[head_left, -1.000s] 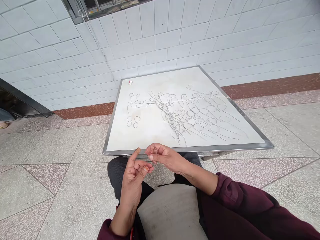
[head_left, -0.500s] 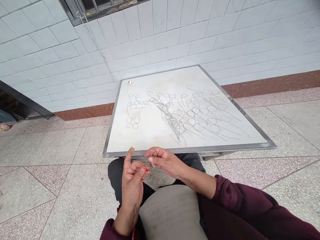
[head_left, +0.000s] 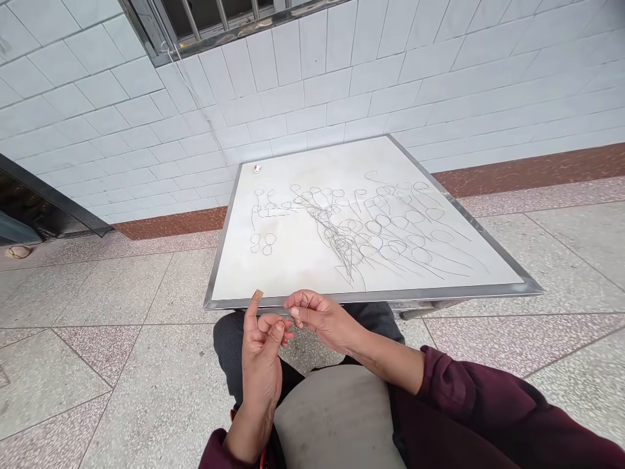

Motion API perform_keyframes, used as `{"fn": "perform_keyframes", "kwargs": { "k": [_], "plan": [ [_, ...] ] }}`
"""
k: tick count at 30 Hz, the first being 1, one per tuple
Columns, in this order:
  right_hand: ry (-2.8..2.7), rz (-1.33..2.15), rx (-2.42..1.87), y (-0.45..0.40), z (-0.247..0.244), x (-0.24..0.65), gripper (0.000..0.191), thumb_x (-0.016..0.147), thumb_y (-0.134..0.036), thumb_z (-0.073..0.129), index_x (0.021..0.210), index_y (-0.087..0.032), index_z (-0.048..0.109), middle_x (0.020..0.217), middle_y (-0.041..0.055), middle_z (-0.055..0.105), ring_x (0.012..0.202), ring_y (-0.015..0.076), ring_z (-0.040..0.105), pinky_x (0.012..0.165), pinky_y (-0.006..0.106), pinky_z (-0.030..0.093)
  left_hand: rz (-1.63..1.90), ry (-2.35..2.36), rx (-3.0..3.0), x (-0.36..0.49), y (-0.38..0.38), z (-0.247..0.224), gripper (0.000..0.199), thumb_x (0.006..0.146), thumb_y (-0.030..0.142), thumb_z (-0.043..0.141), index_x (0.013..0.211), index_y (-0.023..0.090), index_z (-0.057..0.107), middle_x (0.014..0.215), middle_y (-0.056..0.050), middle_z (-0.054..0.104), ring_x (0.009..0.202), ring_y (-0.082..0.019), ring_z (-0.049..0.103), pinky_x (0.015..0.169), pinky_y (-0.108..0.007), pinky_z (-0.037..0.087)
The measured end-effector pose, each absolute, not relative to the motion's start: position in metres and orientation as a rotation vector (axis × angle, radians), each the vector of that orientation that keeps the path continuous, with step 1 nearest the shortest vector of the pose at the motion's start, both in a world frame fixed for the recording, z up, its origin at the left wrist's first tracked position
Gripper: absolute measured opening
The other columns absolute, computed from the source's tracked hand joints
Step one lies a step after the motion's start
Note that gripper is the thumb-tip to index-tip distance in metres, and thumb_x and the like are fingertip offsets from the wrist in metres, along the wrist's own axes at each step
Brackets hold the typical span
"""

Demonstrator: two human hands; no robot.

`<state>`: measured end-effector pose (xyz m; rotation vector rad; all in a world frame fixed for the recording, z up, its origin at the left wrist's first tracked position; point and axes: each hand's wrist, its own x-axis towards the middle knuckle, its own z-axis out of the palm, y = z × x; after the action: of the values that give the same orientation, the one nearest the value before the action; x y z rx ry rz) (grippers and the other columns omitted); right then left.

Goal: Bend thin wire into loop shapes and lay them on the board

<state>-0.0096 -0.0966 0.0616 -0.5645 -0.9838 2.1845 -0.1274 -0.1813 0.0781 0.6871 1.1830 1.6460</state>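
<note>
In the head view my right hand (head_left: 319, 316) pinches a thin dark wire loop (head_left: 306, 301) just in front of the near table edge. Close beside it on the left, my left hand (head_left: 263, 339) has its thumb and middle fingers pressed together, its index finger raised with a tan wrap on the tip. Whatever lies between the left fingertips is too small to make out. Many thin looped wires (head_left: 344, 241) lie tangled on the white table (head_left: 283, 280). On the left part of the table are several small figure-eight wire pieces (head_left: 269, 244).
A small red and white object (head_left: 256, 169) sits at the table's far left corner. The table has a grey metal rim and stands against a white tiled wall (head_left: 327, 91). A barred window (head_left: 219, 16) is above. At the far left a foot in a sandal (head_left: 19, 251) shows.
The view has tilted slightly, so the table and wall appear a little lower. Both hands keep nearly the same pose, and the wire loop remains in my right hand.
</note>
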Motion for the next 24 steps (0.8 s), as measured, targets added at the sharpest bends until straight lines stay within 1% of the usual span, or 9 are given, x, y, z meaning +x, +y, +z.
{"fn": "perform_keyframes", "kwargs": {
  "k": [3, 6, 10, 13, 20, 22, 24],
  "plan": [
    [-1.094, 2.128, -0.552, -0.096, 0.065, -0.009, 0.028, 0.074, -0.036, 0.075, 0.09, -0.017, 0.063, 0.079, -0.003, 0.053, 0.062, 0.0071, 0.045, 0.064, 0.024, 0.038, 1.653, 1.191, 0.719, -0.127, -0.184, 0.079, 0.062, 0.085, 0.025, 0.065, 0.141, 0.027, 0.038, 0.079, 0.002, 0.062, 0.074, -0.01, 0.059, 0.072, -0.022, 0.047],
    [-1.266, 2.053, -0.571, -0.096, 0.068, -0.006, 0.028, 0.079, -0.04, 0.07, 0.093, -0.018, 0.061, 0.081, -0.0023, 0.053, 0.067, 0.0086, 0.047, 0.068, 0.025, 0.04, 1.67, 1.261, 0.729, -0.128, -0.186, 0.079, 0.059, 0.085, 0.026, 0.065, 0.138, 0.026, 0.041, 0.078, 0.002, 0.063, 0.074, -0.011, 0.061, 0.071, -0.023, 0.049],
    [-1.364, 1.995, -0.562, -0.094, 0.069, -0.003, 0.036, 0.09, -0.05, 0.052, 0.1, -0.017, 0.062, 0.087, 0.0019, 0.054, 0.075, 0.0116, 0.05, 0.074, 0.028, 0.042, 1.69, 1.35, 0.735, -0.131, -0.186, 0.078, 0.055, 0.085, 0.027, 0.065, 0.135, 0.025, 0.044, 0.081, 0.001, 0.066, 0.072, -0.01, 0.063, 0.069, -0.022, 0.05],
    [-1.366, 1.998, -0.558, -0.093, 0.066, -0.002, 0.042, 0.094, -0.053, 0.043, 0.103, -0.017, 0.063, 0.09, 0.0034, 0.054, 0.077, 0.0121, 0.049, 0.071, 0.027, 0.041, 1.68, 1.36, 0.725, -0.132, -0.185, 0.076, 0.054, 0.084, 0.028, 0.065, 0.134, 0.024, 0.045, 0.081, 0.001, 0.066, 0.071, -0.011, 0.065, 0.067, -0.022, 0.05],
    [-1.376, 2.022, -0.614, -0.091, 0.062, -0.002, 0.041, 0.094, -0.051, 0.044, 0.104, -0.019, 0.067, 0.081, -0.0003, 0.047, 0.063, 0.0083, 0.04, 0.058, 0.023, 0.033, 1.648, 1.388, 0.701, -0.133, -0.185, 0.072, 0.054, 0.083, 0.03, 0.066, 0.133, 0.024, 0.046, 0.081, 0.001, 0.065, 0.074, -0.012, 0.066, 0.068, -0.023, 0.051],
    [-1.327, 2.058, -0.614, -0.09, 0.062, -0.003, 0.04, 0.093, -0.051, 0.047, 0.103, -0.018, 0.067, 0.079, -0.001, 0.045, 0.062, 0.0078, 0.04, 0.057, 0.022, 0.032, 1.639, 1.393, 0.693, -0.133, -0.185, 0.071, 0.054, 0.083, 0.031, 0.067, 0.133, 0.023, 0.047, 0.081, 0.001, 0.065, 0.074, -0.013, 0.066, 0.068, -0.023, 0.05],
    [-1.238, 2.101, -0.61, -0.089, 0.061, -0.004, 0.036, 0.091, -0.049, 0.051, 0.102, -0.018, 0.066, 0.079, -0.0012, 0.046, 0.063, 0.0073, 0.042, 0.057, 0.022, 0.034, 1.625, 1.395, 0.672, -0.135, -0.184, 0.069, 0.054, 0.082, 0.031, 0.067, 0.132, 0.023, 0.047, 0.08, 0.001, 0.065, 0.073, -0.012, 0.066, 0.067, -0.023, 0.05]
  ]
}}
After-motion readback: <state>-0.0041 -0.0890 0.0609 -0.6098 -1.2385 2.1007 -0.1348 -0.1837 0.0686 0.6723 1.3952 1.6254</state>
